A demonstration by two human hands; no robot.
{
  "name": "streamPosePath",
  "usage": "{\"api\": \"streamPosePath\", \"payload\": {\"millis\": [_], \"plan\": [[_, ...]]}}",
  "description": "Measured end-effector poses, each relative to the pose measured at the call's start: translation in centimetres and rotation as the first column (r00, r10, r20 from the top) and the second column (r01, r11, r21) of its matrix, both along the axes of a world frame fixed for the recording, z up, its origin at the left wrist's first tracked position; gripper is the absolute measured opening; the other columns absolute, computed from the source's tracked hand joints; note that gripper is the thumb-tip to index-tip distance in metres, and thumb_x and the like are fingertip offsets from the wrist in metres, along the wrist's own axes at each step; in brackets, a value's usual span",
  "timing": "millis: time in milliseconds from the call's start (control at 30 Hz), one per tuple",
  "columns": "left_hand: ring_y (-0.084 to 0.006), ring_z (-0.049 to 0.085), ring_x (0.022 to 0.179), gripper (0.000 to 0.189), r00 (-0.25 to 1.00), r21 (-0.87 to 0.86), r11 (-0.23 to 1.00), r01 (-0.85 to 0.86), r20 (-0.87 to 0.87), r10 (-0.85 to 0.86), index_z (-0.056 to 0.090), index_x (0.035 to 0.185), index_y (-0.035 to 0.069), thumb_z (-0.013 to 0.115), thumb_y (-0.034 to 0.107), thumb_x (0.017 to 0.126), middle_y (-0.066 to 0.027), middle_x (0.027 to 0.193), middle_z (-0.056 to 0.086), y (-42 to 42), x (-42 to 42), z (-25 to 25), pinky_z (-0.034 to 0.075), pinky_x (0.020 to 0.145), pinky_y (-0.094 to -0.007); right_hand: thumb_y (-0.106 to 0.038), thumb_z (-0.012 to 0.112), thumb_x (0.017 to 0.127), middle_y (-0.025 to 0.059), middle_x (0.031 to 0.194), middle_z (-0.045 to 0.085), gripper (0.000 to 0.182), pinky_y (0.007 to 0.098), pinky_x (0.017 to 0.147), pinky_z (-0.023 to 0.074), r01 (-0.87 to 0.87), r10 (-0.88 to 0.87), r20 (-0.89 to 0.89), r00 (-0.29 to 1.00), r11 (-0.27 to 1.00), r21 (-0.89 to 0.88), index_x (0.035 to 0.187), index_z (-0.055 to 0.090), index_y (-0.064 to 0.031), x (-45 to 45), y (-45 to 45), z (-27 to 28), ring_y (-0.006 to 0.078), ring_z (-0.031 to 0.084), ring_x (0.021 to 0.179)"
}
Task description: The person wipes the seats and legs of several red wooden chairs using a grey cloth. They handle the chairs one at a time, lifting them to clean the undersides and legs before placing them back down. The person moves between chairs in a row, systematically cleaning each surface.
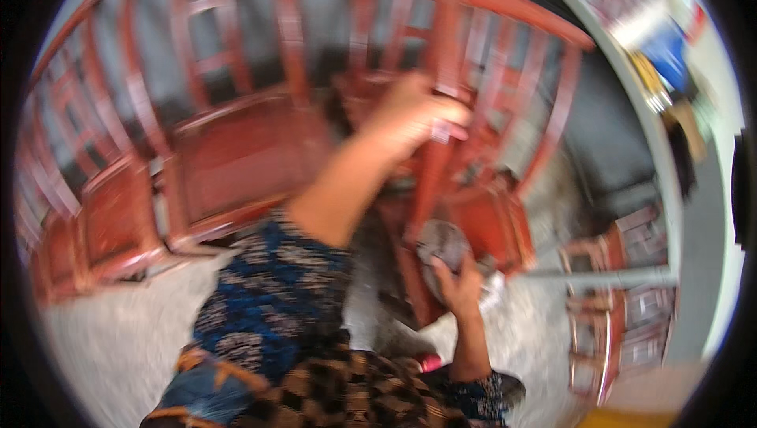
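My left hand (434,109) is closed around an upright red-brown wooden bar of a chair (430,179). The bar runs down from just below the broad top rail (497,5). Lower down, my right hand (464,283) holds a greyish round object (443,244), perhaps a cloth or pad. It lies against the lower part of the bar, beside a glossy red seat (485,224). Motion blur hides the exact contact and which chair parts join which.
A row of red wooden chairs (254,156) with slatted backs stands on the left. More chairs (597,315) are at the right, near a grey-topped table (701,274). Blue and yellow articles (665,55) lie on the tabletop. The floor (130,333) is pale.
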State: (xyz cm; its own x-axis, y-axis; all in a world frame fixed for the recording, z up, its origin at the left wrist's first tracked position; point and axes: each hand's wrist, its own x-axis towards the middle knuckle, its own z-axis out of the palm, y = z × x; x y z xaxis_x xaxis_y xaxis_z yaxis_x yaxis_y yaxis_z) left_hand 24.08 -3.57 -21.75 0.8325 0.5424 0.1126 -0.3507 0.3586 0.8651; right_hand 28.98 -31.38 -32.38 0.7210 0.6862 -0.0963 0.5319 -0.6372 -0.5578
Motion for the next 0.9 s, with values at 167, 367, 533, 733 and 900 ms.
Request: {"api": "streamPosePath", "payload": {"millis": [167, 367, 533, 733, 900], "plan": [[-0.0188, 0.063, 0.075, 0.033, 0.996, 0.065, 0.995, 0.079, 0.034, -0.082, 0.054, 0.106, 0.0, 0.067, 0.013, 0.079, -0.0072, 0.086, 0.061, -1.3, 1.6, -0.9, 0.054, 0.072, -0.0343, -0.032, 0.062, 0.089, 0.012, 0.093, 0.067, 0.037, 0.0307, 0.08, 0.0487, 0.284, -0.057, -0.387, 0.92, 0.779, 0.559, 0.112, 0.06, -0.002, 4.7, -5.2, 0.7, 0.0161, 0.063, 0.087], [-0.0175, 0.06, 0.072, 0.028, 0.998, 0.137, 0.99, -0.025, 0.063, 0.017, 0.054, 0.104, 0.003, 0.065, 0.012, 0.08, -0.0071, 0.084, 0.058, 2.1, -1.0, -2.8, 0.051, 0.067, -0.0331, -0.043, 0.054, 0.089, 0.0215, 0.112, 0.057, 0.051, 0.0458, 0.088, 0.044, 0.308, -0.389, 0.365, 0.846, 0.915, 0.261, 0.125, 0.051, -0.0067, 7.3, -2.2, -0.6, 0.0382, 0.056, 0.102], [-0.018, 0.057, 0.072, 0.028, 1.0, 0.132, 0.991, 0.015, 0.024, -0.018, 0.053, 0.108, 0.005, 0.06, 0.012, 0.082, -0.0065, 0.083, 0.058, 2.1, -0.3, -2.9, 0.049, 0.07, -0.0321, -0.042, 0.06, 0.083, 0.0193, 0.105, 0.056, 0.053, 0.0447, 0.08, 0.0466, 0.279, -0.272, 0.417, 0.867, 0.959, 0.044, 0.122, 0.05, -0.0086, 2.9, -0.9, -2.8, 0.0364, 0.056, 0.095], [-0.0188, 0.057, 0.073, 0.027, 0.996, 0.137, 0.989, 0.048, 0.065, -0.057, 0.053, 0.108, 0.006, 0.059, 0.013, 0.083, -0.0066, 0.083, 0.057, 3.2, 1.8, -3.9, 0.049, 0.07, -0.0332, -0.048, 0.06, 0.084, 0.0222, 0.116, 0.058, 0.057, 0.0422, 0.088, 0.047, 0.039, -0.031, -0.18, 0.983, 0.998, 0.04, 0.123, 0.054, -0.006, 0.4, -2.6, -1.3, 0.0374, 0.056, 0.108], [-0.0191, 0.057, 0.073, 0.027, 0.998, 0.133, 0.991, 0.011, 0.058, -0.018, 0.053, 0.107, 0.005, 0.061, 0.013, 0.083, -0.0069, 0.082, 0.058, 3.3, 1.7, -2.9, 0.049, 0.069, -0.0329, -0.05, 0.062, 0.085, 0.018, 0.123, 0.058, 0.066, 0.0381, 0.099, 0.0417, -0.012, 0.223, -0.427, 0.876, 0.896, 0.444, 0.132, 0.05, -0.0047, 0.9, -5.4, -0.1, 0.0292, 0.052, 0.118]]}}
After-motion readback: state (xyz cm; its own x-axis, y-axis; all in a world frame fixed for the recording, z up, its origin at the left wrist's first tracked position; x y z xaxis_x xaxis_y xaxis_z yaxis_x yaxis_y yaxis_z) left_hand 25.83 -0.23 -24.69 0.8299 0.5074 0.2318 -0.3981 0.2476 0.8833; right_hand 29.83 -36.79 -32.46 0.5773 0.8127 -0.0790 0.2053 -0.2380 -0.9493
